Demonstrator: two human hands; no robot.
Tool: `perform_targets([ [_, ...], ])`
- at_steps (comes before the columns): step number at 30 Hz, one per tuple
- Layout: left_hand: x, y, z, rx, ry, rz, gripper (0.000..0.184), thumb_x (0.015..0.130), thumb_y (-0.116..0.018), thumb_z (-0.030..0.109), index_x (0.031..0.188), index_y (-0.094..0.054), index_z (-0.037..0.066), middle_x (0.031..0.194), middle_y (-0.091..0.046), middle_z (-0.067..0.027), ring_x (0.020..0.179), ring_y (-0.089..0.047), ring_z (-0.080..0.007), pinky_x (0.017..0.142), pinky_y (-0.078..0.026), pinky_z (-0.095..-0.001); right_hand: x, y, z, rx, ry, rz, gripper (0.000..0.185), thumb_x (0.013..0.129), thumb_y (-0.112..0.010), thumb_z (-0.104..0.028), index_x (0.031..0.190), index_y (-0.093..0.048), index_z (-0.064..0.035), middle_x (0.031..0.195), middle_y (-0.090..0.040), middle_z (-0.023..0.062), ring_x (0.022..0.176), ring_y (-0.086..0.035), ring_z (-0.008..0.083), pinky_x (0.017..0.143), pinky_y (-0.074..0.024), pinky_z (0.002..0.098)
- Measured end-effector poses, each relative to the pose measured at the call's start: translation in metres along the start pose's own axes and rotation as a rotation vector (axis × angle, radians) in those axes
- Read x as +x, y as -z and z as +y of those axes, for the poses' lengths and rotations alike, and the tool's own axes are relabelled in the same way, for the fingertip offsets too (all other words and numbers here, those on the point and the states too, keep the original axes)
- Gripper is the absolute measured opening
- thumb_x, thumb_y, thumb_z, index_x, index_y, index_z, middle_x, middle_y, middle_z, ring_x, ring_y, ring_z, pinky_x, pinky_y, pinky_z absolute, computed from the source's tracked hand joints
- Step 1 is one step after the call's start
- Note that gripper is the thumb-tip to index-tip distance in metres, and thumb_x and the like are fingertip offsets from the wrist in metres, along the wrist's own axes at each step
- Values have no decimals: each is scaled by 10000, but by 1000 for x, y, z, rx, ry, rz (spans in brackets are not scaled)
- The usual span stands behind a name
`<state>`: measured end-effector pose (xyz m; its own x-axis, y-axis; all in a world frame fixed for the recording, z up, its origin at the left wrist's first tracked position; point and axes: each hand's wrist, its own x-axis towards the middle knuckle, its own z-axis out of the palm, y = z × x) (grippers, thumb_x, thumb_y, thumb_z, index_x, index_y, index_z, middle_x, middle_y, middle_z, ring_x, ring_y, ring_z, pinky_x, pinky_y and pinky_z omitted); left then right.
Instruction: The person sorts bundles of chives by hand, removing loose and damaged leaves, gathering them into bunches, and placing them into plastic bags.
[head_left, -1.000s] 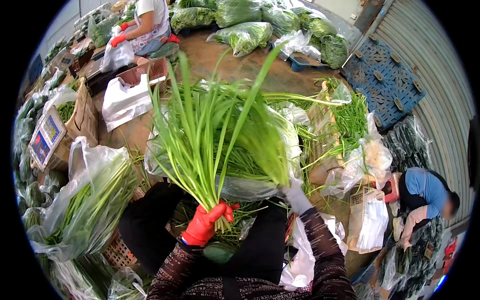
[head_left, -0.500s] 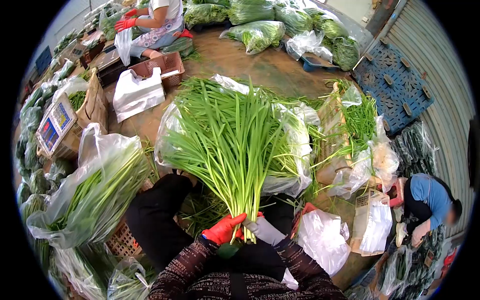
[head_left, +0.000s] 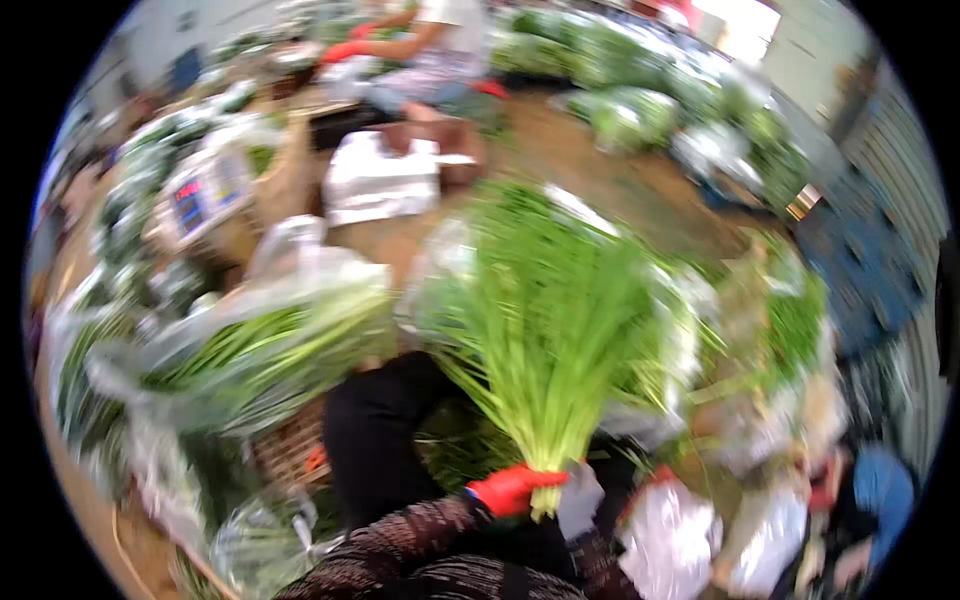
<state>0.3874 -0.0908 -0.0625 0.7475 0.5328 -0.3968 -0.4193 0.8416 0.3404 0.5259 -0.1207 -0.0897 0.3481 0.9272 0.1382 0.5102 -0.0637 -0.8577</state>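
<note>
A thick bunch of long green leafy stalks (head_left: 555,340) fans upward in front of me. Its pale lower stems are gripped by my left hand (head_left: 515,490), in a red glove, with the fingers wrapped round them. My right hand (head_left: 578,500), in a grey glove, is pressed against the right side of the same stems; its fingertips are blurred. Behind the bunch, more loose greens (head_left: 650,365) lie in an open clear plastic bag (head_left: 440,255).
Bagged stalks (head_left: 270,340) lie at the left, near a scale (head_left: 205,195). White bags (head_left: 385,180) rest by a brown crate (head_left: 460,150). A co-worker in red gloves (head_left: 430,45) sits at the back; another person in blue (head_left: 880,495) is at lower right.
The view has swung left, so the scene sits further right. My right hand came in from the side to join my left at the stems, and the stalks are now gathered in one bunch.
</note>
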Motion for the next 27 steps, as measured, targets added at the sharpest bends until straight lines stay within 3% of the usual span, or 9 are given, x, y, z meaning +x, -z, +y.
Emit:
perform_targets([
  [2,-1,-3,-2,13,-29,17,260,831,-653,184,1044,-591,49,830,-638,-25,746,-595,-116,664,-484,-277,-7,-19,33,396,-313,90,189,856,-509,-136,966,-600,-12,791,-626,151,749,-614,249,645,-462,339],
  [8,15,16,-17,88,-287,-33,358,768,-692,180,1087,-601,45,980,-645,-36,860,-575,-118,793,-454,-274,-6,-62,34,216,-407,-369,221,852,-526,-158,1005,-585,-9,851,-622,174,801,-605,284,679,-467,346],
  [9,17,8,-32,324,-78,305,245,776,-693,274,609,-618,110,540,-556,0,427,-444,-103,390,-344,-296,-3,-62,36,186,-413,-419,228,852,-529,-162,1012,-582,-9,862,-621,178,810,-604,290,684,-468,347],
  [12,17,11,-29,193,-31,105,343,886,-549,253,589,-564,84,459,-517,-29,321,-440,-127,287,-335,-282,-6,-65,39,104,-409,-527,248,850,-537,-173,1032,-574,-8,892,-619,190,836,-599,307,701,-470,350],
  [15,9,7,-16,151,-25,177,282,849,-609,242,609,-607,94,502,-553,-10,361,-458,-111,319,-345,-276,-10,-66,45,42,-401,-603,271,848,-546,-184,1051,-567,-7,922,-617,202,862,-595,324,718,-473,353],
  [18,-9,-10,7,273,-257,67,368,788,-667,206,1114,-613,45,1025,-640,-19,926,-554,-100,836,-424,-246,-24,-53,58,-37,-400,-636,294,846,-554,-196,1071,-559,-6,953,-615,214,888,-591,341,734,-475,356],
  [23,-23,-13,42,293,-470,85,272,817,-614,99,1070,-618,-3,1066,-633,-93,963,-594,-165,858,-457,-288,-52,-30,65,-349,-326,-797,336,843,-569,-214,1104,-546,-4,1003,-612,233,932,-584,370,762,-479,361],
  [25,-36,-27,65,196,-460,26,353,804,-630,52,1133,-545,-43,1107,-605,-157,961,-617,-240,807,-512,-338,-38,-16,43,-432,-72,-682,285,835,-579,-188,1036,-567,14,876,-646,166,800,-620,214,733,-472,323],
  [27,-32,-31,81,293,-481,124,424,809,-624,54,1195,-479,-42,1091,-606,-157,832,-647,-228,709,-535,-318,10,5,15,-256,-177,-428,361,831,-596,-265,1072,-556,-1,984,-625,209,909,-596,378,767,-477,410],
])
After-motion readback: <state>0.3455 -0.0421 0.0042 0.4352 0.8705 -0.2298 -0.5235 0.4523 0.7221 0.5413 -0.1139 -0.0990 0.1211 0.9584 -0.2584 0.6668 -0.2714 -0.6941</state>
